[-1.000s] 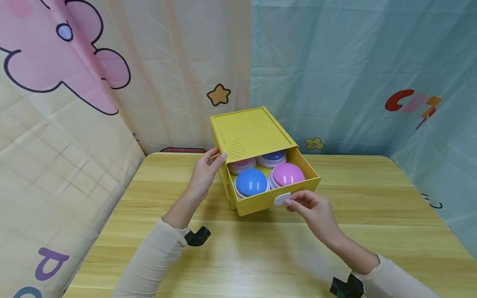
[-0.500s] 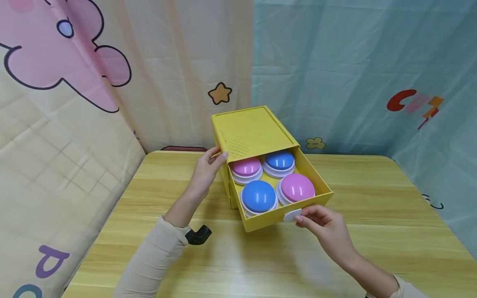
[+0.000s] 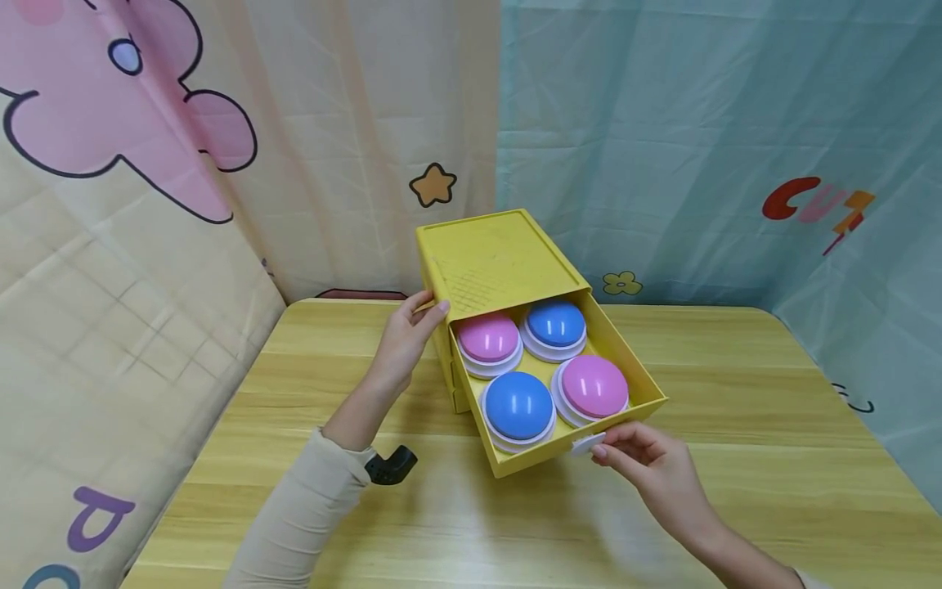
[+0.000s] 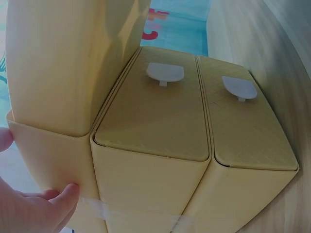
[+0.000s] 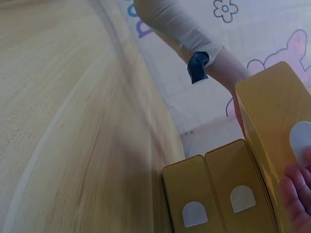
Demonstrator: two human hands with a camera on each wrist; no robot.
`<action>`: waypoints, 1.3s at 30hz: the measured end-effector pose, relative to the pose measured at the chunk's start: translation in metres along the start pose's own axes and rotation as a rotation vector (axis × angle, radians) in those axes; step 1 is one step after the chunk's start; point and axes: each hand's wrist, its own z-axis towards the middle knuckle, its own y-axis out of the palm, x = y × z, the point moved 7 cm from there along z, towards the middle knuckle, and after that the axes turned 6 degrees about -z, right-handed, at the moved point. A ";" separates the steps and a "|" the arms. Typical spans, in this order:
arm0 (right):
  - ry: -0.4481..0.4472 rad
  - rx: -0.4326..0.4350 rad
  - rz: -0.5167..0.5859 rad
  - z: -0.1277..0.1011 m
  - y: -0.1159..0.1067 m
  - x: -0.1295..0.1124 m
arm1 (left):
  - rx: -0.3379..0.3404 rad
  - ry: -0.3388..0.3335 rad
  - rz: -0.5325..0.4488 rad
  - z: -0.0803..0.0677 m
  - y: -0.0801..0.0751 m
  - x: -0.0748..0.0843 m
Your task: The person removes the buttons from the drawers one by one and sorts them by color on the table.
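A yellow drawer cabinet stands on the table, its top drawer pulled well out. Inside sit two blue and two pink glossy domes on round white bases, such as the front blue dome and the front pink dome. My left hand holds the cabinet by its upper left edge, thumb at the top and fingers against the side. With thumb and fingers, my right hand pinches the white handle on the drawer front. Part of that handle is hidden behind the fingers.
Below the pulled drawer, two closed drawers, the middle drawer and the bottom drawer, each have a white tab handle. The wooden table reaches back to a printed curtain; another curtain hangs at the left.
My right hand has drawn the top drawer out toward the front right, and more of the rear domes shows. The left hand and the cabinet stay in place.
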 end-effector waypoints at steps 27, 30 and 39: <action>-0.310 0.030 -0.469 0.023 -0.042 -0.075 | 0.003 -0.003 -0.009 0.000 0.000 -0.001; -0.306 -0.023 -0.555 0.036 -0.042 -0.080 | 0.002 -0.002 -0.004 0.000 0.001 0.000; -0.237 -0.277 -0.687 0.074 -0.035 -0.081 | -0.002 -0.002 -0.015 0.000 0.001 -0.001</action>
